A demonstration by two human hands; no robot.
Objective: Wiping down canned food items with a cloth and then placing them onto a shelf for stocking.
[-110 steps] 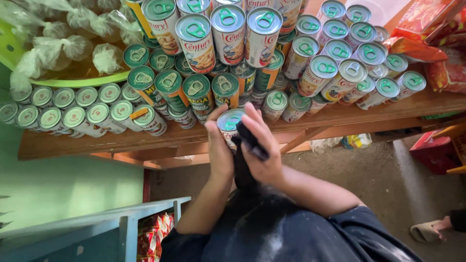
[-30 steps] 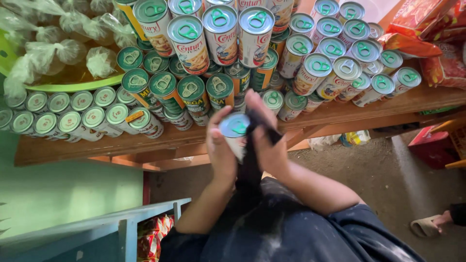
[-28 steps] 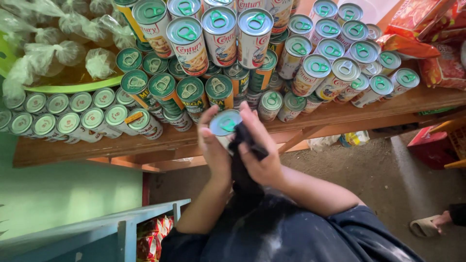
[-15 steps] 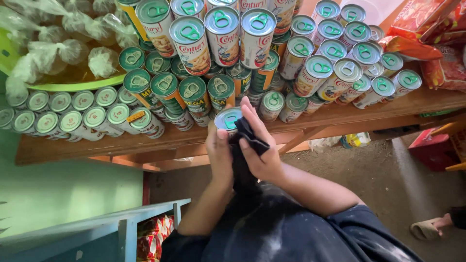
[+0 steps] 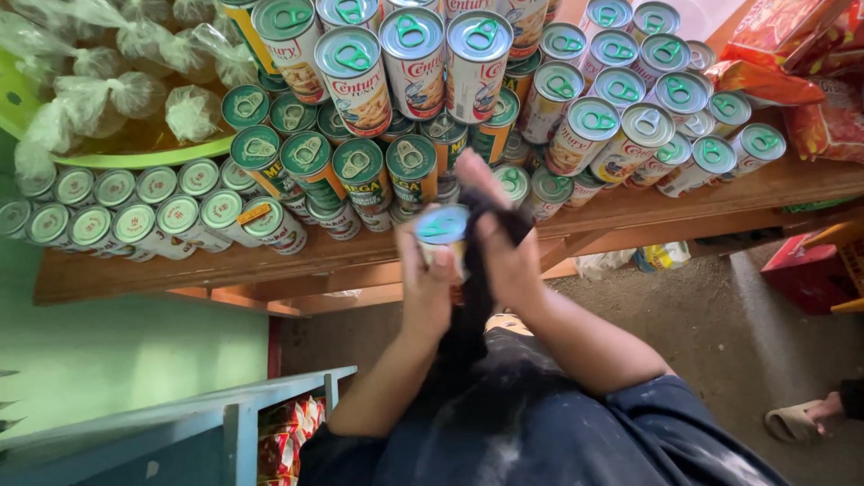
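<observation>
My left hand (image 5: 425, 286) grips a small tin can (image 5: 442, 229) with a green pull-tab lid, held upright in front of the shelf. My right hand (image 5: 504, 245) presses a dark cloth (image 5: 474, 297) against the can's right side and top edge; the cloth hangs down between my forearms. Just behind the can stand rows of stacked cans (image 5: 387, 171) with green lids on a wooden shelf (image 5: 225, 265).
Taller cans (image 5: 414, 54) are stacked at the top, silver-lidded cans (image 5: 108, 211) lie at the left. Clear bags (image 5: 135, 90) fill a green basket upper left. Red snack packets (image 5: 801, 63) sit at right. A blue shelf frame (image 5: 189, 423) is lower left; a sandalled foot (image 5: 810, 416) at right.
My right hand has slid the cloth over and around the can's lid and side, while my left hand has kept the can in nearly the same place, shifting slightly up and down.
</observation>
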